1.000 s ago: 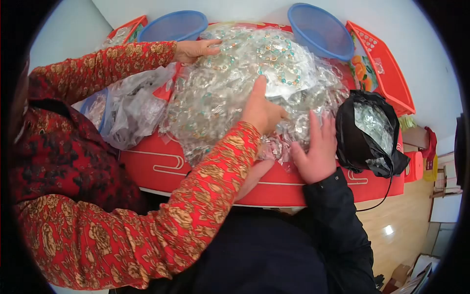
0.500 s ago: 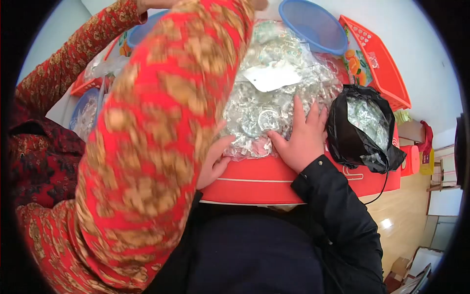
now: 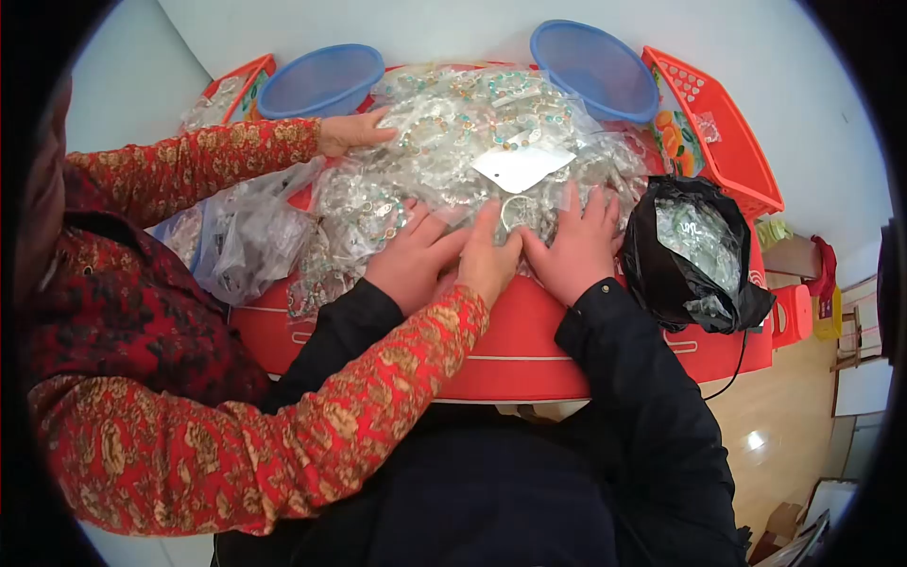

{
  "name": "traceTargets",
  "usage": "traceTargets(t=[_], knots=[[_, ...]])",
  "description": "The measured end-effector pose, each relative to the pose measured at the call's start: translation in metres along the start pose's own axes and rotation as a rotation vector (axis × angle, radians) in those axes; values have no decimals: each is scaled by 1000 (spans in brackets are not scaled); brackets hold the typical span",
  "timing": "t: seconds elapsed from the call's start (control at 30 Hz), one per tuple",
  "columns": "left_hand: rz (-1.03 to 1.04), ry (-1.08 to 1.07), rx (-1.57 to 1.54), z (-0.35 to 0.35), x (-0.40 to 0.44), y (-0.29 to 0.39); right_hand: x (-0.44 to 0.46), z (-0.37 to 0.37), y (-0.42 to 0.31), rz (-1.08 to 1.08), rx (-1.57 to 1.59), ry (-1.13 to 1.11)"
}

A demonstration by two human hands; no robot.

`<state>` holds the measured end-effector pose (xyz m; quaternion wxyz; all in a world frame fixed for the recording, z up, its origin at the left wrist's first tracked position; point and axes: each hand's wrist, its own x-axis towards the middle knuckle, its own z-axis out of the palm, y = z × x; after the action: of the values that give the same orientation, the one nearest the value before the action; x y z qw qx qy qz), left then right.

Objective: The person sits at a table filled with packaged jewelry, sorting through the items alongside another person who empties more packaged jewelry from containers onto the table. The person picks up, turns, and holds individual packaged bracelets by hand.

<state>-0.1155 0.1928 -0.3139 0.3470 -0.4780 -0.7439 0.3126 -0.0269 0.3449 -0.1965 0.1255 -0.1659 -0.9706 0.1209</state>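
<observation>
A wide heap of clear plastic bags [image 3: 425,142] holding small shiny beaded pieces, which look like bracelets, covers the red table. My left hand [image 3: 408,266] lies on the near edge of the heap, fingers stretched out. To its right my right hand [image 3: 578,248] rests on the bags with fingers spread. Between and above my hands a white card [image 3: 523,168] lies on the heap. A co-worker's hand [image 3: 488,262] reaches across between my hands and touches the bags, hiding part of my left hand's thumb side. The co-worker's other hand [image 3: 355,133] is at the heap's far left.
A black plastic bag [image 3: 652,269] with clear packets inside stands right of the heap. Two blue basins [image 3: 316,83] and a red basket [image 3: 742,161] are along the back. A greyish plastic bag [image 3: 250,236] sits at left. The co-worker's patterned sleeve [image 3: 331,430] crosses my left arm.
The co-worker's raised arm has come down across my left arm, and both their hands are now on the bags. My left hand has moved forward onto the heap; my right hand stays nearly still.
</observation>
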Motion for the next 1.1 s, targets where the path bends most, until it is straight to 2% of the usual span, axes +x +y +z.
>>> traceTargets(t=[0.07, 0.17, 0.2, 0.27, 0.3, 0.33, 0.47, 0.53, 0.67, 0.7, 0.73, 0.77, 0.87, 1.0, 1.1], knots=[[82, -126, 121, 9, 8, -11, 6, 1, -3, 23, 1, 28], [569, -326, 438, -75, 35, -108, 16, 3, -7, 53, 3, 49], [545, -351, 406, -74, 39, -121, 18, 3, -8, 59, 4, 53], [153, -394, -97, -28, 46, -126, 20, 2, -10, 62, 27, 56], [-27, -349, -347, -5, 49, -128, 19, 2, -10, 66, 38, 54], [-149, -389, -601, -16, 55, -144, 19, 4, -7, 57, 47, 62], [-172, -453, -786, -56, 56, -180, 17, 9, 0, 36, 53, 88], [-331, -354, -934, -60, 26, -158, 11, 12, 4, 45, 50, 84], [-731, -4, -1199, -44, -32, -77, 6, 14, 8, 44, 48, 87], [-788, 29, -1228, -41, -41, -63, 4, 14, 8, 41, 42, 87], [-773, -60, -1295, -45, -43, -63, 2, 14, 10, 34, 47, 88], [-769, -60, -1245, -49, -46, -63, 0, 14, 10, 30, 54, 87], [-919, 3, -1258, -42, 1, -81, -3, 16, 16, 8, 81, 116], [-1284, 107, -1435, -25, 127, -124, -3, 24, 20, -16, 90, 194], [-1280, 46, -1656, -73, 114, -90, -3, 22, 17, 10, 104, 174]])
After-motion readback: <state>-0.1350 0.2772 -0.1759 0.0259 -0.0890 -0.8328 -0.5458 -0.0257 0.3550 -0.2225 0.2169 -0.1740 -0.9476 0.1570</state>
